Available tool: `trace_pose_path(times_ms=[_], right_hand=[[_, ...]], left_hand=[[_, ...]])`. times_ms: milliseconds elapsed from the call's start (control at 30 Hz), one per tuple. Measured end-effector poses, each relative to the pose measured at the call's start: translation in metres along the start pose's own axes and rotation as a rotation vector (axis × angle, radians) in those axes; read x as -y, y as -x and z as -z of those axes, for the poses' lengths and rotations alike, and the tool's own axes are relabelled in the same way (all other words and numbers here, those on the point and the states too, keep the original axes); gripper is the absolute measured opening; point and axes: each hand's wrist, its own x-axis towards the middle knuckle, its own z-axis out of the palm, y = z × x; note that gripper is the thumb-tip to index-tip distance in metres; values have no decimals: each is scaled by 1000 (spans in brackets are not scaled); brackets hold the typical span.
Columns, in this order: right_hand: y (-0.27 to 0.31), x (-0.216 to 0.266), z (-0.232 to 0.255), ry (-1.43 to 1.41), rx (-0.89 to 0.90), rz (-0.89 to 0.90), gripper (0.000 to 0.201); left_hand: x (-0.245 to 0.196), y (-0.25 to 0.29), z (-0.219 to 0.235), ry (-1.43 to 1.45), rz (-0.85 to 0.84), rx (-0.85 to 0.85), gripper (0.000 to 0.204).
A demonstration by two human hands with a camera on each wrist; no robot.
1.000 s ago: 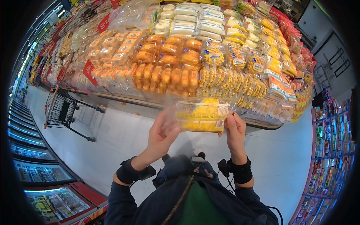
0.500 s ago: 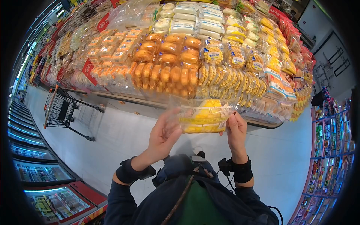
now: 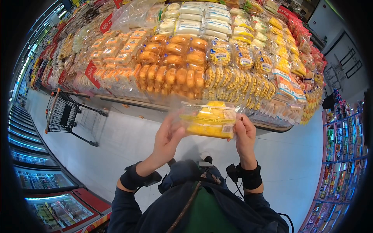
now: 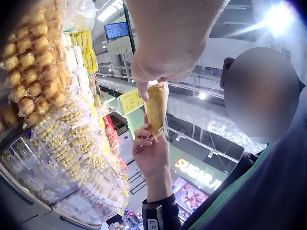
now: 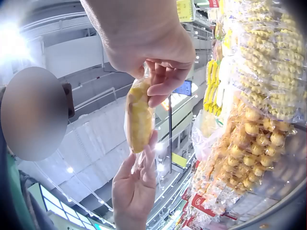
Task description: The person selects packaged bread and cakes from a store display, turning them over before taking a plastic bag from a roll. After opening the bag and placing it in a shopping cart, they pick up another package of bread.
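A clear packet with yellow food inside [image 3: 208,119] is held up between both hands, in front of the display's edge. The left hand [image 3: 168,136] grips its left end; the right hand [image 3: 244,134] pinches its right end between thumb and fingers. In the left wrist view the packet [image 4: 156,108] appears end-on, with the right hand [image 4: 152,153] at its far end. From the right wrist the packet [image 5: 139,117] hangs below the right hand [image 5: 165,72], and the left hand [image 5: 134,191] holds the other end.
A long display of wrapped baked goods, with round buns [image 3: 175,48] and wavy yellow pieces [image 3: 221,54], spans the front. A black shopping cart [image 3: 64,114] stands on the left, beside freezers [image 3: 58,209]. Shelves of small goods [image 3: 342,155] line the right.
The packet has tilted a little between the hands, its right end now lower, and has shifted slightly left since half a second ago. Both hands keep their hold.
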Motion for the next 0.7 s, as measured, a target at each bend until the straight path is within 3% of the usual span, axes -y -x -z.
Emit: trace_pose_path(times_ms=[100, 700], right_hand=[[2, -3, -1, 53, 1, 80, 21], [9, 3, -5, -35, 73, 69, 23]], left_hand=[[5, -1, 5, -25, 26, -6, 43], [4, 5, 6, 76, 47, 19, 40]])
